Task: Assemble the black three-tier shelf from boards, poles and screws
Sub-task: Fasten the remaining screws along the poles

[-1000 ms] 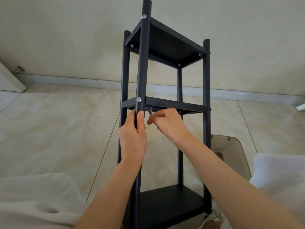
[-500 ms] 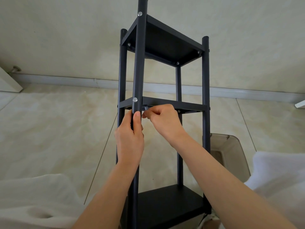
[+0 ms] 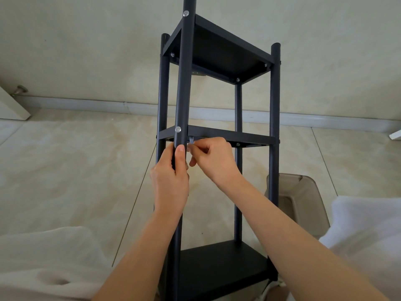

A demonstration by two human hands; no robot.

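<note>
At far left lies white cloth (image 3: 43, 263) on the floor (image 3: 76, 170). Your left hand (image 3: 170, 183) has its fingers clamped round the near pole (image 3: 184, 83) just below the middle board (image 3: 230, 136), at the centre of the frame. Your right hand (image 3: 213, 159), touching it, has its fingers pinched together on a small metal key (image 3: 191, 140) tucked under that board. Since a second ago the shelf (image 3: 217, 148) has come closer and risen in the frame, and your right hand has crept up to the board's underside. That suggests you are tightening the last fittings; all three boards already sit on four poles. At lower right a brown bin (image 3: 303, 203) stands just behind the right pole (image 3: 273, 127), clear of your hands.
</note>
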